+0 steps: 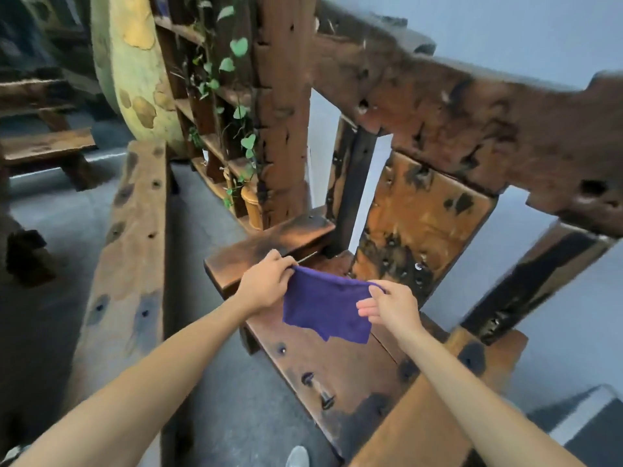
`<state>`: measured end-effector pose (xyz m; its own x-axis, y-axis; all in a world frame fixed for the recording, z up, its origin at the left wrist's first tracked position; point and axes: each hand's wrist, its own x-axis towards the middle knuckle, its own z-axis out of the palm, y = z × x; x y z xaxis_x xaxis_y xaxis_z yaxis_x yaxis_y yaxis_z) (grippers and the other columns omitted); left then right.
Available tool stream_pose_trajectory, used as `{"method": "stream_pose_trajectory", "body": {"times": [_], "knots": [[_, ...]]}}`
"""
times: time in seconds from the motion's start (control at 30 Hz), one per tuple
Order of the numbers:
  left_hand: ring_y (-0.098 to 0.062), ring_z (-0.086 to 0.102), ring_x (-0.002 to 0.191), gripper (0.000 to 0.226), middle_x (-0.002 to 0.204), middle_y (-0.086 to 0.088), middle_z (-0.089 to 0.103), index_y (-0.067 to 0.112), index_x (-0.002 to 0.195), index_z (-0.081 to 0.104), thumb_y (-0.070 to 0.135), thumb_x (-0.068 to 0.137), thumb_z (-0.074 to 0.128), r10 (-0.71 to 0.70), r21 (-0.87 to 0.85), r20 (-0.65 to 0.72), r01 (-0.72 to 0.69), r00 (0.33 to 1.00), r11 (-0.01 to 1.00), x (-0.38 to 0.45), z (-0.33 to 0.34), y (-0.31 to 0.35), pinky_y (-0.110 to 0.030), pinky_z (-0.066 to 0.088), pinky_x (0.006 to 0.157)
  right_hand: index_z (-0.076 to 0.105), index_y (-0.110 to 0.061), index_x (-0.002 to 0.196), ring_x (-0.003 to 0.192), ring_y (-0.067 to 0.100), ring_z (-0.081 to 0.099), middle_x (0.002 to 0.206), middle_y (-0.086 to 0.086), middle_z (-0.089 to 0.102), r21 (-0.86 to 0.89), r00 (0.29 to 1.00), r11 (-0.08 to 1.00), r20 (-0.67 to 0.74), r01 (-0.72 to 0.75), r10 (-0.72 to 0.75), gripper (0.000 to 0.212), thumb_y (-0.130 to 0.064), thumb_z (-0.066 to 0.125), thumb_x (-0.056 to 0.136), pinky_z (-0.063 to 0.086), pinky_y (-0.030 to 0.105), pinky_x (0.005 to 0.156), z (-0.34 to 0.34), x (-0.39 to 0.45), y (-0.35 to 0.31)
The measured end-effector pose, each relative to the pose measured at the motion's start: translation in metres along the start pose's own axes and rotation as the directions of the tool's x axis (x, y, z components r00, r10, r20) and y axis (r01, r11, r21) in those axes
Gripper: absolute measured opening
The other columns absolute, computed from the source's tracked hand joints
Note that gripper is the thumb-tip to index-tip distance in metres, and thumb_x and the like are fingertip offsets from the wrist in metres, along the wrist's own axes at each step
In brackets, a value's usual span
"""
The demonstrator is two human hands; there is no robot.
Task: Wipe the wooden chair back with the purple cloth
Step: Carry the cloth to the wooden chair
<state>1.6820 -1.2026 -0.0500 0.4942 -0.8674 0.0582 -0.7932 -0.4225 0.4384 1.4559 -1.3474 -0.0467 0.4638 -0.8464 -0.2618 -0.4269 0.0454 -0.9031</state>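
Between the two pinches, the purple cloth (326,311) hangs spread over the seat, the left hand (266,284) and right hand (391,306) each nipping a top corner, probably to open it flat before reaching the chair back (424,210) beyond.

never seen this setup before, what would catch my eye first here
The purple cloth stands out at centre, stretched in the air between the left hand and right hand above the chair seat. Behind it rises the rough, dark-stained wooden chair back, with a heavy top rail full of holes at upper right. At upper left, a green vine hangs down a wooden shelf.
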Motion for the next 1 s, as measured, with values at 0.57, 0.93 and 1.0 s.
{"method": "stream_pose_trajectory", "body": {"times": [0.57, 0.93, 1.0], "knots": [[-0.008, 0.071, 0.056, 0.025, 0.082, 0.006, 0.077, 0.024, 0.102, 0.065, 0.014, 0.104, 0.042, 0.092, -0.472, -0.195, -0.176, 0.977, 0.864, 0.367, -0.092, 0.001, -0.039, 0.059, 0.077, 0.068, -0.051, 0.098, 0.104, -0.003, 0.065, 0.104, -0.03, 0.071, -0.093, 0.863, 0.928, -0.342, 0.362, -0.371, 0.029, -0.028, 0.051, 0.105, 0.051, 0.021, 0.086, 0.016, 0.265, -0.18], [0.002, 0.064, 0.077, 0.019, 0.09, 0.018, 0.066, 0.023, 0.117, 0.057, 0.02, 0.106, 0.042, 0.335, -0.536, -0.52, -0.606, 0.785, 0.588, 0.559, -0.173, 0.02, -0.006, 0.043, 0.067, 0.062, -0.028, 0.128, 0.118, 0.004, 0.059, 0.125, -0.016, 0.063, -0.404, 0.304, 0.75, -0.733, 0.524, -0.608, 0.027, -0.022, 0.043, 0.109, 0.046, 0.027, 0.103, 0.042, 0.399, -0.342], [0.001, 0.065, 0.081, 0.02, 0.093, 0.02, 0.065, 0.028, 0.122, 0.052, 0.023, 0.105, 0.042, 0.364, -0.517, -0.586, -0.68, 0.724, 0.52, 0.581, -0.185, 0.028, -0.008, 0.045, 0.068, 0.052, -0.039, 0.14, 0.132, -0.006, 0.047, 0.138, -0.033, 0.05, -0.483, 0.236, 0.711, -0.717, 0.511, -0.656, 0.035, -0.028, 0.042, 0.108, 0.038, 0.019, 0.111, 0.042, 0.416, -0.367]]}}
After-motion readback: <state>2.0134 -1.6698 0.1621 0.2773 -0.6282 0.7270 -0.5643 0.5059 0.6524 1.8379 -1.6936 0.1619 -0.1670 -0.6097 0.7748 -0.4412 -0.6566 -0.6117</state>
